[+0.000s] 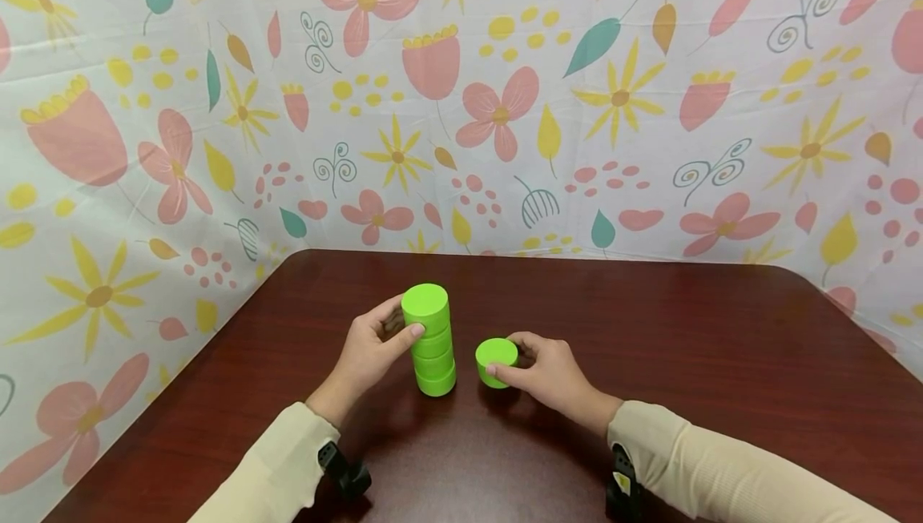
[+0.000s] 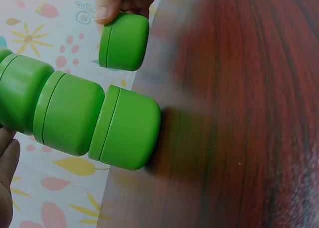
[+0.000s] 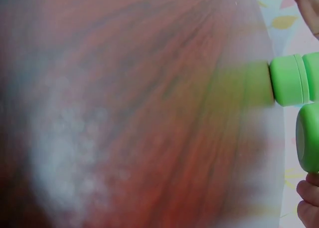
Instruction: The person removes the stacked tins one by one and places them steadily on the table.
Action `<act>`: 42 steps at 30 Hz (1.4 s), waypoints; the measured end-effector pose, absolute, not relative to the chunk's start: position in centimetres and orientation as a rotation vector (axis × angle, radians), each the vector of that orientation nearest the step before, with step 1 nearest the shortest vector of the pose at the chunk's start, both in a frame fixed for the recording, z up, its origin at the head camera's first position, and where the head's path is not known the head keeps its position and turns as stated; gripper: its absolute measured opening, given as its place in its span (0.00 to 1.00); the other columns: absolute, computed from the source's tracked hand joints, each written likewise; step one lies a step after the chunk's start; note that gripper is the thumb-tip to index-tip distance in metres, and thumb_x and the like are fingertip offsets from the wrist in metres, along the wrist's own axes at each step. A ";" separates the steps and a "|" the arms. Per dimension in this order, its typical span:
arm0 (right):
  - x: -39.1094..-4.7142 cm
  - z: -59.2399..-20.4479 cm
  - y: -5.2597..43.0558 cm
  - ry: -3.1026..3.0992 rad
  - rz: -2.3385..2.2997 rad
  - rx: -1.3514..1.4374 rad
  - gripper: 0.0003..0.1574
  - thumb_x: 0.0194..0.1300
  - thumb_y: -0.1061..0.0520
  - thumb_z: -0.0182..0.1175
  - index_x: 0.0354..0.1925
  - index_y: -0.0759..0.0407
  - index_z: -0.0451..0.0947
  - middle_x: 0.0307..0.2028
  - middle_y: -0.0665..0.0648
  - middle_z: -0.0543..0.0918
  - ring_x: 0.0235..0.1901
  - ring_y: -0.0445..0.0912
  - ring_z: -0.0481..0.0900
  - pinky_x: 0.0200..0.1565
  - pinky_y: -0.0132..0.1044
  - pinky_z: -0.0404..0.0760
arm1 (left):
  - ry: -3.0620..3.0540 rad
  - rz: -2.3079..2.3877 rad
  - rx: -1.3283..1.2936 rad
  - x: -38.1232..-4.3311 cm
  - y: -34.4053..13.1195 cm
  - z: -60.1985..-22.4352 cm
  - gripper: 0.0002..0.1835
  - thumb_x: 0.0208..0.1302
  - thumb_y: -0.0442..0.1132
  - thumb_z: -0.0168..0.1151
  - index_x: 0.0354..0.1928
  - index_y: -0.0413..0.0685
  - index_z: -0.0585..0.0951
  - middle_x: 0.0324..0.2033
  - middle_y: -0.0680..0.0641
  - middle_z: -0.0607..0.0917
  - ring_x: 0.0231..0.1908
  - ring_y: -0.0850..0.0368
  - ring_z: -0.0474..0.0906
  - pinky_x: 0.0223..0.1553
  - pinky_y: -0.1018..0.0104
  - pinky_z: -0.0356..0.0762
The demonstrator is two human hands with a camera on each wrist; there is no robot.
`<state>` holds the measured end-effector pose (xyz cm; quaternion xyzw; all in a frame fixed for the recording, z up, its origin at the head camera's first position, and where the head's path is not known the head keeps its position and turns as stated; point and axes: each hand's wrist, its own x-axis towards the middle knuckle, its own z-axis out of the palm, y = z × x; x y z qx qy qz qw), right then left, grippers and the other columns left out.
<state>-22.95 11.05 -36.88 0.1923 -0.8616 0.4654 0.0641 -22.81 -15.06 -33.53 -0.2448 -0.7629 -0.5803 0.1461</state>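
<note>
A stack of several bright green round jars with lids (image 1: 434, 347) stands upright on the table. My left hand (image 1: 366, 353) grips the stack near its top, thumb in front and fingers behind. The lowest jar (image 2: 130, 129) sits on the tabletop in the left wrist view. To the right of the stack, my right hand (image 1: 558, 372) pinches one more green jar (image 1: 496, 353) between thumb and fingers. That jar (image 3: 310, 138) is upright, a little above the table and apart from the stack; part of its underside shows in the right wrist view.
The dark reddish-brown wooden table (image 1: 685, 331) has rounded far corners and a glossy top. Behind it and along the left hangs a white cloth (image 1: 627, 154) printed with flowers and leaves. Dark wrist straps (image 1: 344, 471) sit on both cream sleeves (image 1: 735, 459).
</note>
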 end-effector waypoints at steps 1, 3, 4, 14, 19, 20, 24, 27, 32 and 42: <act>-23.0 -37.0 11.1 -2.609 1.393 0.583 0.21 0.49 0.47 0.71 0.39 0.55 0.80 0.34 0.49 0.84 0.33 0.39 0.83 0.33 0.28 0.79 | -2.200 -1.669 -0.699 -22.8 -15.1 -33.5 0.26 0.59 0.30 0.62 0.60 0.34 0.71 0.49 0.36 0.80 0.49 0.53 0.78 0.48 0.71 0.75; -23.1 -37.1 11.1 -2.628 1.375 0.586 0.22 0.49 0.45 0.70 0.39 0.55 0.80 0.34 0.49 0.84 0.33 0.39 0.82 0.33 0.28 0.78 | -2.202 -1.668 -0.696 -22.8 -15.0 -33.5 0.26 0.59 0.30 0.61 0.60 0.34 0.70 0.49 0.36 0.80 0.49 0.52 0.78 0.48 0.70 0.75; -23.1 -37.1 11.1 -2.634 1.365 0.592 0.22 0.50 0.45 0.70 0.40 0.55 0.80 0.34 0.49 0.84 0.33 0.39 0.82 0.33 0.28 0.78 | -2.203 -1.671 -0.694 -22.8 -15.1 -33.5 0.26 0.59 0.30 0.61 0.60 0.34 0.70 0.49 0.36 0.80 0.49 0.52 0.78 0.49 0.70 0.75; -23.3 -37.5 11.4 -2.703 1.291 0.645 0.25 0.51 0.44 0.69 0.42 0.57 0.80 0.34 0.49 0.83 0.33 0.39 0.80 0.33 0.29 0.77 | -2.206 -1.689 -0.670 -22.6 -15.0 -33.6 0.26 0.59 0.31 0.62 0.60 0.36 0.71 0.50 0.37 0.80 0.50 0.51 0.78 0.48 0.71 0.76; -23.4 -37.8 11.5 -2.700 1.287 0.660 0.26 0.50 0.44 0.70 0.42 0.58 0.79 0.35 0.50 0.83 0.34 0.40 0.80 0.33 0.29 0.77 | -2.200 -1.693 -0.676 -22.5 -14.9 -33.6 0.26 0.59 0.31 0.62 0.60 0.36 0.71 0.50 0.37 0.80 0.51 0.50 0.77 0.48 0.71 0.75; -23.4 -37.9 11.5 -2.699 1.290 0.658 0.26 0.49 0.45 0.70 0.42 0.58 0.79 0.35 0.50 0.83 0.34 0.40 0.80 0.33 0.29 0.77 | -2.198 -1.694 -0.678 -22.4 -14.9 -33.6 0.26 0.59 0.31 0.62 0.61 0.36 0.71 0.50 0.37 0.80 0.51 0.50 0.77 0.48 0.71 0.75; -23.5 -38.0 11.5 -2.702 1.306 0.653 0.26 0.49 0.45 0.71 0.42 0.58 0.79 0.35 0.50 0.83 0.34 0.41 0.81 0.33 0.29 0.77 | -2.192 -1.697 -0.684 -22.5 -14.9 -33.6 0.26 0.59 0.31 0.62 0.61 0.36 0.70 0.51 0.37 0.80 0.51 0.50 0.77 0.48 0.71 0.75; -23.6 -38.0 11.6 -2.699 1.315 0.663 0.26 0.49 0.45 0.70 0.43 0.58 0.79 0.36 0.50 0.83 0.35 0.41 0.81 0.34 0.29 0.77 | -2.188 -1.698 -0.689 -22.6 -14.9 -33.6 0.26 0.59 0.31 0.62 0.61 0.36 0.70 0.50 0.37 0.80 0.51 0.49 0.77 0.48 0.71 0.75; -23.5 -37.9 11.6 -2.704 1.341 0.645 0.27 0.48 0.44 0.71 0.43 0.58 0.79 0.36 0.51 0.83 0.35 0.41 0.81 0.34 0.30 0.77 | -2.187 -1.705 -0.689 -22.6 -14.9 -33.4 0.27 0.59 0.31 0.62 0.61 0.36 0.70 0.51 0.37 0.80 0.51 0.45 0.76 0.49 0.70 0.75; -23.3 -38.0 11.6 -2.728 1.416 0.579 0.26 0.46 0.45 0.72 0.41 0.57 0.79 0.35 0.50 0.83 0.36 0.41 0.81 0.36 0.32 0.77 | -2.187 -1.707 -0.680 -22.6 -14.9 -33.5 0.26 0.59 0.31 0.62 0.61 0.36 0.70 0.51 0.37 0.80 0.51 0.55 0.78 0.49 0.70 0.75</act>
